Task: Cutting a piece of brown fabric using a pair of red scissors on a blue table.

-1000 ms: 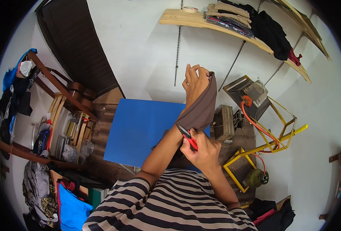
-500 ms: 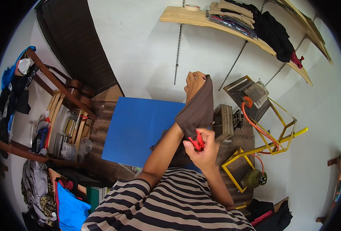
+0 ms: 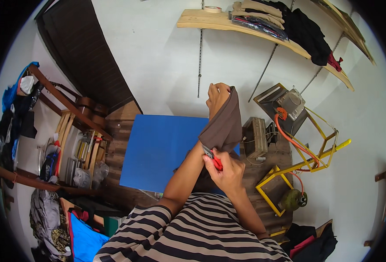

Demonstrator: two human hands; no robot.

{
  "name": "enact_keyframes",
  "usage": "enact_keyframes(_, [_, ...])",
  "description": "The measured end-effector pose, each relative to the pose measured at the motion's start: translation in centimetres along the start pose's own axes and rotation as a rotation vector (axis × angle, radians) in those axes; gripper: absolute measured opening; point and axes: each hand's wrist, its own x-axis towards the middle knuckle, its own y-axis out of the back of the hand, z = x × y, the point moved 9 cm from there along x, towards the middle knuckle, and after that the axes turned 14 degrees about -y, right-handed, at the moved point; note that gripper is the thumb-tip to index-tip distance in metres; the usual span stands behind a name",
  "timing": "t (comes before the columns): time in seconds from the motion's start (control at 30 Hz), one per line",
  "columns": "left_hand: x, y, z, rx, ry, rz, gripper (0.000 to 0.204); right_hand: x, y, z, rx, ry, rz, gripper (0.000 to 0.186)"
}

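Note:
My left hand (image 3: pixel 219 97) is raised over the far edge of the blue table, closed on a piece of dark brown cloth (image 3: pixel 224 125). The cloth drapes from its fingers down past my left forearm, and part of it hangs lower, half hidden behind my arms. Closer to me, my right hand (image 3: pixel 228 172) is wrapped round small red-handled snips (image 3: pixel 217 163). Their grey blades point up and left, beside my left wrist and at the cloth's lower edge. Whether the blades touch the cloth I cannot tell.
Below my hands is a blue tabletop (image 3: pixel 162 148). To its right stand a wooden crate (image 3: pixel 255 137) and a yellow metal frame (image 3: pixel 267 187) with an orange hose. A wall shelf (image 3: pixel 201 19) holds folded clothes and a tape roll. Racks with clothes line the left.
My right hand has turned the snips, so their blades now show pointing up-left, slightly lower than before. My left hand keeps holding the cloth up. The view has shifted a little.

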Motion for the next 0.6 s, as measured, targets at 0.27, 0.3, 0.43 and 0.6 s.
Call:
enact_keyframes(0.27, [-1.8, -3.6, 0.3, -0.225, -0.171, -0.173, 0.027, 1.3, 2.6, 0.9, -0.007, -0.306, -0.297, 0.064])
enact_keyframes(0.3, [-3.1, -4.3, 0.7, -0.300, -0.191, -0.222, 0.027, 1.8, 3.7, 0.8, 0.013, -0.300, -0.255, 0.064])
enact_keyframes(0.43, [-10.1, -5.7, 2.8, -0.565, -0.234, -0.430, 0.028, 1.1, 2.6, -0.3, -0.122, -0.104, -0.534, 0.041])
enact_keyframes(0.6, [-18.1, -5.3, 3.2, -0.796, -0.182, -0.678, 0.028, -2.2, 2.0, 2.1, -0.084, -0.346, -0.559, 0.034])
